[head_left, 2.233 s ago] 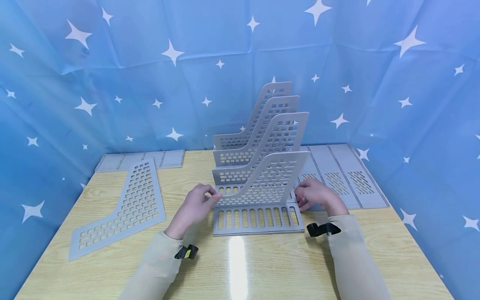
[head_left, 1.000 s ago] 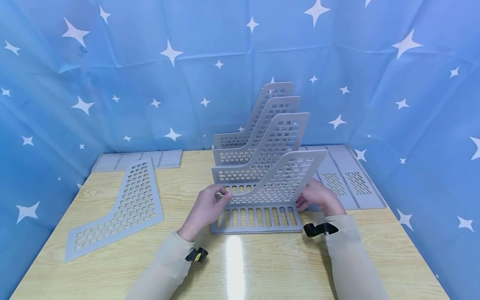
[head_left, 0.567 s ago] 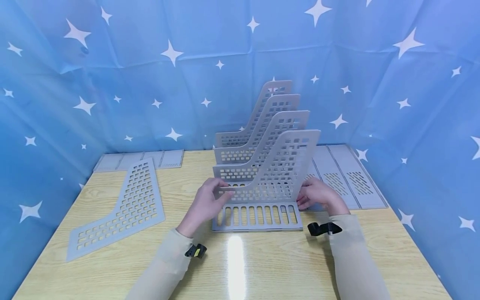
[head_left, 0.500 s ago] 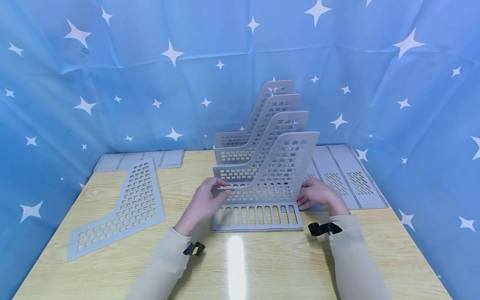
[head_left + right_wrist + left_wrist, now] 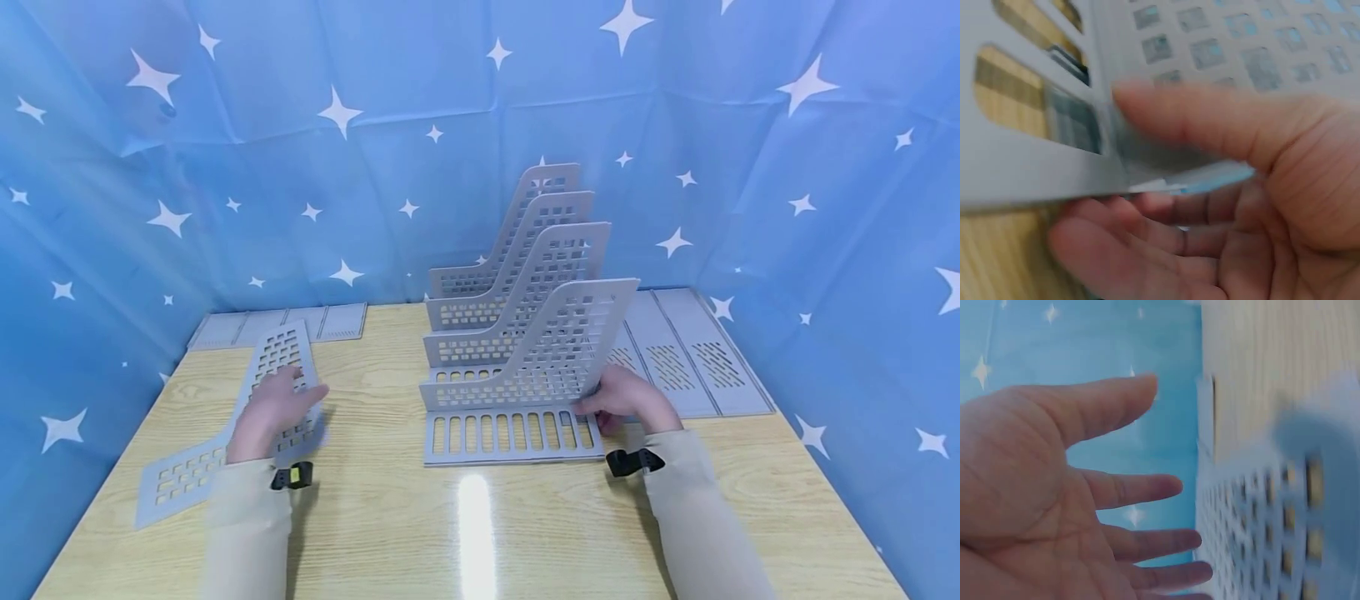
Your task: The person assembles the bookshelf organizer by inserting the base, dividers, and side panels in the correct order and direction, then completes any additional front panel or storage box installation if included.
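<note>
A grey file rack (image 5: 517,456), partly assembled, has a slotted base and several upright perforated dividers. Its front divider (image 5: 525,379) leans slightly toward me. My right hand (image 5: 626,393) grips the rack's front right corner; the right wrist view shows the thumb (image 5: 1172,112) against the divider's lower edge and the fingers curled beneath the base (image 5: 1016,172). Over at the left, my left hand (image 5: 276,408) hovers above a loose perforated side panel (image 5: 180,482), partly covering it. Its fingers are spread and hold nothing, as the left wrist view of the hand (image 5: 1054,487) shows.
Flat grey panels (image 5: 667,358) lie behind the rack at right. More grey panels (image 5: 277,325) line the back left edge of the wooden table (image 5: 375,533). A blue star-patterned curtain (image 5: 375,167) surrounds the back and sides.
My left hand has let go of the front divider and moved left over the loose panel. The divider has dipped forward a little. My right hand stays at the rack's corner, its thumb now in front.
</note>
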Demonstrator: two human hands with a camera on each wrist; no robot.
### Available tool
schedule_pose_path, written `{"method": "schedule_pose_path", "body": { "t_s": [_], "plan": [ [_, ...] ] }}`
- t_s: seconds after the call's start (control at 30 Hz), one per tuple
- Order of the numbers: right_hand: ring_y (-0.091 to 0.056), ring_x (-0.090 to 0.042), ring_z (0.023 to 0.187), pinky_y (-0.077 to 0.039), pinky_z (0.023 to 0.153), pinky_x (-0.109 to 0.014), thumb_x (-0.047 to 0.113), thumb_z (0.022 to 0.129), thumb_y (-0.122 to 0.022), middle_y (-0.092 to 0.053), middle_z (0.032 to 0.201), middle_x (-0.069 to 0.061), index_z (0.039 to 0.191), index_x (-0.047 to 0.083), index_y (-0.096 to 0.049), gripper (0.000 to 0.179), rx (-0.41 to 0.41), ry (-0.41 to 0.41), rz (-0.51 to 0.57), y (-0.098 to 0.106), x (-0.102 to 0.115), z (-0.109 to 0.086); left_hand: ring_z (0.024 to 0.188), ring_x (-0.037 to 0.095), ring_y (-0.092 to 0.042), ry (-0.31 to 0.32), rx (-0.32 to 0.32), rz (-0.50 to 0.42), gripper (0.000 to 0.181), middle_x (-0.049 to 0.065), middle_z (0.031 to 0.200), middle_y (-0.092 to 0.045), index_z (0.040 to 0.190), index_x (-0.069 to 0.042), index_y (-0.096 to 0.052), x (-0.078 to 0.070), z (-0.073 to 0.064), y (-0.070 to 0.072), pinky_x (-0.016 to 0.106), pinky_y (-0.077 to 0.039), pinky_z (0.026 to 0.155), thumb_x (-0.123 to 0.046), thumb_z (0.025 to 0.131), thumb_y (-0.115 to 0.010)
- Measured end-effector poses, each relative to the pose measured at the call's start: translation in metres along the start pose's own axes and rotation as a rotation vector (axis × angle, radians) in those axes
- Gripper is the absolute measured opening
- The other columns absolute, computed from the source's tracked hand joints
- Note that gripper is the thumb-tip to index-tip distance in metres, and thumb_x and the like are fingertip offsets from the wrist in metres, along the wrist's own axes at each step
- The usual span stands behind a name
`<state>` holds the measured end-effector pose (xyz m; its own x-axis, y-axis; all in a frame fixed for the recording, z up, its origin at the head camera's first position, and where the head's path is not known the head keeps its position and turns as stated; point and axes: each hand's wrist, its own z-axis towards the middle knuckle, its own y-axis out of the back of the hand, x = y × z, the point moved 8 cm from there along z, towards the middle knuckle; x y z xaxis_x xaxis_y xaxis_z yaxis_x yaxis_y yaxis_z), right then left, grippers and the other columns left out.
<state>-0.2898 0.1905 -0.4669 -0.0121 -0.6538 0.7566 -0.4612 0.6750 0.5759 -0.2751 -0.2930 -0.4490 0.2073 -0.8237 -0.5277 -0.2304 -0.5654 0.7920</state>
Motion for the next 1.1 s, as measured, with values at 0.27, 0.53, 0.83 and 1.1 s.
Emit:
{"method": "schedule_pose_path", "body": {
  "t_s": [0.27,0.53,0.83,1.1],
  "plan": [
    [-0.067,-0.020,0.057,-0.059,0.057,-0.037,0.005,0.093,-0.074,-0.072,0.079,-0.013,0.114,-0.011,-0.066,0.027,-0.077,-0.137,-0.021,0.002,-0.007,0.002,0.125,0.071,-0.029,0.164,-0.026,0.062,0.104,0.053,0.137,-0.029,0.152,0.019,-0.021,0.042,0.000,0.008,0.073,-0.038,0.096,-0.056,0.096,-0.064],
    [-0.062,-0.017,0.055,-0.055,0.057,-0.033,0.012,0.096,-0.071,-0.067,0.070,-0.010,0.098,-0.007,-0.065,0.021,-0.057,-0.110,-0.050,0.001,-0.005,0.004,0.118,0.068,-0.028,0.266,-0.067,0.062,0.116,0.056,0.130,-0.029,0.152,0.015,-0.022,0.059,0.001,0.003,0.073,-0.039,0.091,-0.057,0.082,-0.079],
    [-0.060,-0.016,0.055,-0.055,0.054,-0.034,0.007,0.096,-0.070,-0.072,0.078,-0.010,0.120,-0.011,-0.066,0.030,-0.025,-0.067,-0.039,-0.004,-0.005,0.006,0.123,0.069,-0.027,0.276,-0.226,0.000,0.131,0.056,0.136,-0.019,0.156,0.015,-0.010,0.065,0.007,0.009,0.074,-0.038,0.095,-0.045,0.074,-0.092],
    [-0.061,-0.016,0.054,-0.055,0.054,-0.033,0.007,0.095,-0.072,-0.070,0.076,-0.009,0.121,-0.011,-0.066,0.032,-0.016,-0.065,-0.018,-0.004,-0.007,0.008,0.114,0.060,-0.040,0.130,-0.328,-0.145,0.132,0.048,0.143,-0.022,0.164,0.001,-0.005,0.045,0.008,0.020,0.070,-0.044,0.090,-0.033,0.073,-0.095]
  ]
}}
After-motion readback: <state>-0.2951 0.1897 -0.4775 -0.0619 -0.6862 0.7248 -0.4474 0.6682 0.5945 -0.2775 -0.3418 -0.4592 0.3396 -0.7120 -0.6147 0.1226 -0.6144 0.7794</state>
